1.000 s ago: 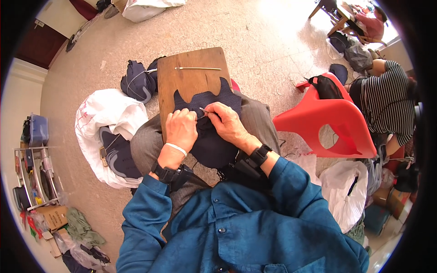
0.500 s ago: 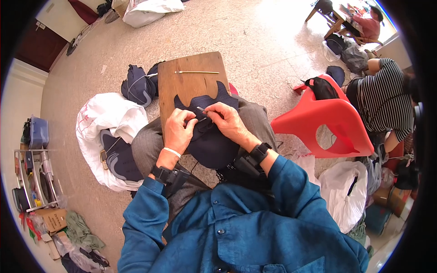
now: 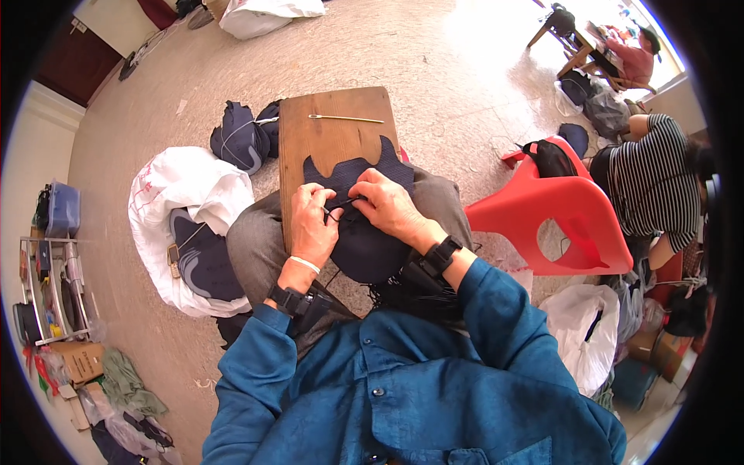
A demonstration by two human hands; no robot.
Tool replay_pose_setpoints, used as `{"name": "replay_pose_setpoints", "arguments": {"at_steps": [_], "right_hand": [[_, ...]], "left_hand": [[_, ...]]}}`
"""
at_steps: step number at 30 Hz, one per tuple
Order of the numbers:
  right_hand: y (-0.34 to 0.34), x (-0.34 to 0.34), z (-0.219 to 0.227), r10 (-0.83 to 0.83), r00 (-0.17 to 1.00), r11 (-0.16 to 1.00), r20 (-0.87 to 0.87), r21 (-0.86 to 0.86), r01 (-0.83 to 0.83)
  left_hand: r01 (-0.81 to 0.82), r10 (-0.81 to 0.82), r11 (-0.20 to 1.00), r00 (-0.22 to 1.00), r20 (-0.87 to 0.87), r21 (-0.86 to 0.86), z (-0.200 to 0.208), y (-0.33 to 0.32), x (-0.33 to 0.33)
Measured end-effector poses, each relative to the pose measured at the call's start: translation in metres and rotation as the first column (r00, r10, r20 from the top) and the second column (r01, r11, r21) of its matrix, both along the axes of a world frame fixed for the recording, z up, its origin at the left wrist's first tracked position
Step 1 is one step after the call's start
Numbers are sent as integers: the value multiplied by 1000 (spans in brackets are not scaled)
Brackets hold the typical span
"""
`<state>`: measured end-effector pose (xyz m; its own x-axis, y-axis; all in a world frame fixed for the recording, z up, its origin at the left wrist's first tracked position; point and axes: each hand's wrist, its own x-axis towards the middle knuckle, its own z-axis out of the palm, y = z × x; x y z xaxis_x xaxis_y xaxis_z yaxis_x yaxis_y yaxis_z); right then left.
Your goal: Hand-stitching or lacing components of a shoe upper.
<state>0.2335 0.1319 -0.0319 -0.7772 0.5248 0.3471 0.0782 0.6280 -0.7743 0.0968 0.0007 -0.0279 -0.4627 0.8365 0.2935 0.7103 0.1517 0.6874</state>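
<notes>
A dark navy fabric piece (image 3: pixel 364 252), shaped like a shoe upper with two pointed ends, lies over my lap and the near end of a wooden board (image 3: pixel 337 139). Above it, my left hand (image 3: pixel 311 229) is closed in a pinch on a thin dark cord (image 3: pixel 346 203), which loops by the thumb. My right hand (image 3: pixel 394 208) also pinches this cord, a short way to the right, its fingertips close over the fabric. A long metal needle (image 3: pixel 346 118) with a big eye rests on the far part of the board, apart from both hands.
Left of my knee, a white sack (image 3: pixel 186 174) holds dark shoe-upper pieces (image 3: pixel 203 256). A tied dark bundle (image 3: pixel 239 138) sits beside the board. On the right stand a red plastic stool (image 3: pixel 542 205) and a person in a striped shirt (image 3: pixel 651 178). A white plastic bag (image 3: pixel 581 329) lies nearer me.
The cord now shows as a dark loop between my hands. The small grey item at my right fingertips no longer shows. The whole view has shifted slightly.
</notes>
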Motion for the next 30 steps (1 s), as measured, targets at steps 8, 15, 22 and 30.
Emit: {"name": "replay_pose_setpoints", "arguments": {"at_steps": [8,15,22,30], "right_hand": [[13,-16,7,127,939,958,319,206,-199],[27,-11,3,221,904,923,365,220,-314],[18,-7,4,199,945,935,261,238,-263],[25,-5,5,202,907,898,370,299,-323]], "left_hand": [[35,-31,989,999,-31,143,-10,-6,-5],[-43,25,993,987,158,112,-21,4,-11],[-8,-6,994,992,124,113,-22,4,-18],[-4,-18,995,976,217,103,-27,9,-13]]}}
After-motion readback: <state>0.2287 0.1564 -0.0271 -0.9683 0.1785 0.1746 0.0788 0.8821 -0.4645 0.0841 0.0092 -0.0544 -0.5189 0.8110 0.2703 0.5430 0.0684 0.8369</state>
